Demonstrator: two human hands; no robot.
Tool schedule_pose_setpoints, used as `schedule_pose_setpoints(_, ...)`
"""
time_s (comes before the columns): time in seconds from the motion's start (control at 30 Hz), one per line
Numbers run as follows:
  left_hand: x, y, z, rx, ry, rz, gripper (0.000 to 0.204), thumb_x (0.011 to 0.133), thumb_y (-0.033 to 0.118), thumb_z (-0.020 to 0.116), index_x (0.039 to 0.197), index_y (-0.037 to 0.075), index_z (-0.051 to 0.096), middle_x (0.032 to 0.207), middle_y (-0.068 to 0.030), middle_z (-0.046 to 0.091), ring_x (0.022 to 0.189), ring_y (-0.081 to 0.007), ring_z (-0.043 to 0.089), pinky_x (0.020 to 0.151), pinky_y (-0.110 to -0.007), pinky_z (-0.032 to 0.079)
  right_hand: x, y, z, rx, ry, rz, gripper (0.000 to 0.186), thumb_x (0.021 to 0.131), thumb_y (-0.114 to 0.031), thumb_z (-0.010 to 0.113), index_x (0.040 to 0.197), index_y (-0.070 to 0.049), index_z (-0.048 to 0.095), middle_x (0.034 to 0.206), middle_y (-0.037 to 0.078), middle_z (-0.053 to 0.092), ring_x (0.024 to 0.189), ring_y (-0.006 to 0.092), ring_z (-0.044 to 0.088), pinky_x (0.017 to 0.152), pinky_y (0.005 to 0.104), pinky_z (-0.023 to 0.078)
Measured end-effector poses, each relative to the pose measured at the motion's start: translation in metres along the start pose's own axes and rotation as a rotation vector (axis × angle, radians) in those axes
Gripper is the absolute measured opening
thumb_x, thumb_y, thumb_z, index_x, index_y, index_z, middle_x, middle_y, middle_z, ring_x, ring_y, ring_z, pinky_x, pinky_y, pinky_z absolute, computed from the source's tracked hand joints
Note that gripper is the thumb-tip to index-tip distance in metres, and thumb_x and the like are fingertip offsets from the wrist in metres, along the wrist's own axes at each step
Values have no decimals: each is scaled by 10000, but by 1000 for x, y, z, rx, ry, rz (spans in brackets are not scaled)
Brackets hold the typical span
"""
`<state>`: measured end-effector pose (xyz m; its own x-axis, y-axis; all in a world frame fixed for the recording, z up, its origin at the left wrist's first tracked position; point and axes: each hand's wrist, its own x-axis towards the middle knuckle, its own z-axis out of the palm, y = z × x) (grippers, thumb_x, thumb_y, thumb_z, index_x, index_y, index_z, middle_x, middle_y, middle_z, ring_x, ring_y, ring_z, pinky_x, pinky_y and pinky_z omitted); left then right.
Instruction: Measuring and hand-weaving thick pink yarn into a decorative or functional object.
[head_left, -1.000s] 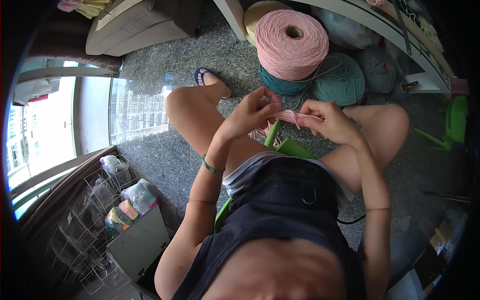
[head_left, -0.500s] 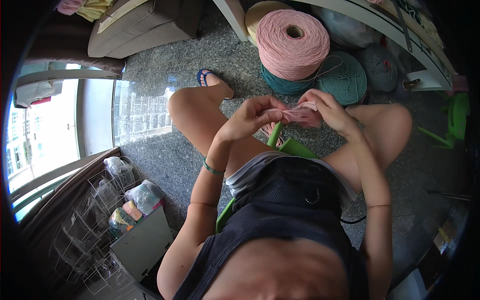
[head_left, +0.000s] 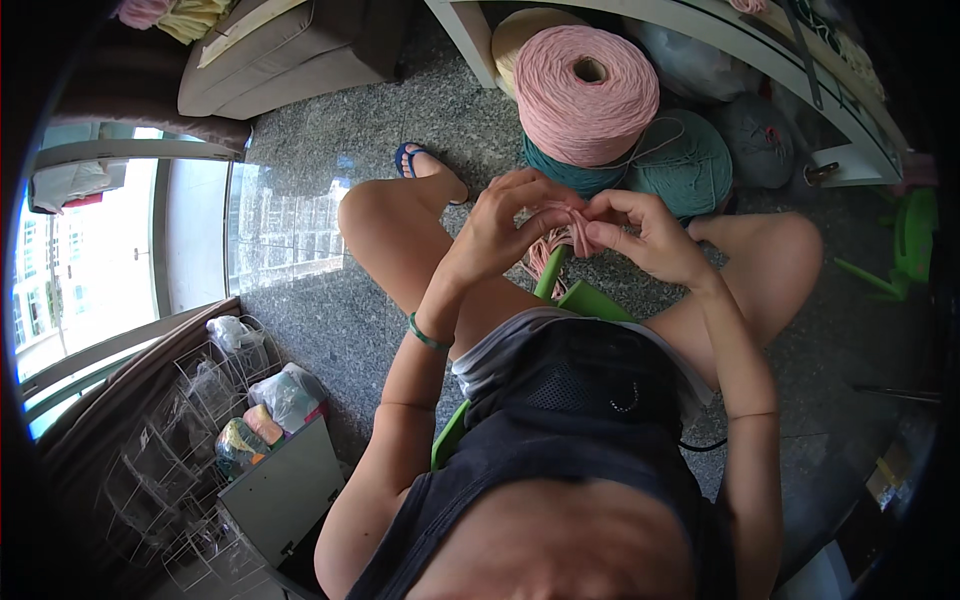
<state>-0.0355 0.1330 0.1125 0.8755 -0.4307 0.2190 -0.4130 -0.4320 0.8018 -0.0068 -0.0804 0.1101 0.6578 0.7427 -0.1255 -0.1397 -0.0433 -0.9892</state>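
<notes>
Between my knees, a small bundle of pink yarn [head_left: 578, 232] is pinched at the fingertips of both hands. My left hand [head_left: 508, 222] closes on its left side, thumb against bent fingers. From the right, my right hand [head_left: 645, 235] grips the same strands between thumb and forefinger. More pink strands hang down below the left fingers, beside a green stool [head_left: 595, 300] under me. Just beyond the hands stands a large pink yarn cone [head_left: 545, 90], stacked on a dark teal yarn roll [head_left: 560, 170]. The strands inside my fingers are partly hidden.
A lighter teal yarn ball [head_left: 685, 165] and a grey yarn ball [head_left: 760, 140] lie by the white frame at the far right. Wire racks [head_left: 175, 450] with plastic bags stand at the left. A brown padded seat [head_left: 290, 65] is far left, a green chair [head_left: 905, 245] far right.
My hands have drawn closer together, the right one moving left. The pink yarn, earlier stretched out between them to the right, is now gathered at the fingertips.
</notes>
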Motion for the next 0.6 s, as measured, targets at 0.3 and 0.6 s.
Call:
schedule_pose_setpoints(0.3,-2,10,18,-306,270,-190,197,812,49,616,996,-4,570,912,-76,603,860,-137,575,779,-263,458,-3,5,-4,274,12,68,127,908,-128,516,932,-9,554,765,-2,590,739,33,562,649,186,459)
schedule_pose_setpoints(0.6,-9,19,61,-423,503,-272,203,815,75,631,976,-25,555,907,-79,603,866,-124,568,786,-250,442,0,-1,-3,345,197,116,156,915,-136,500,913,-5,585,771,-2,593,676,33,529,595,188,428)
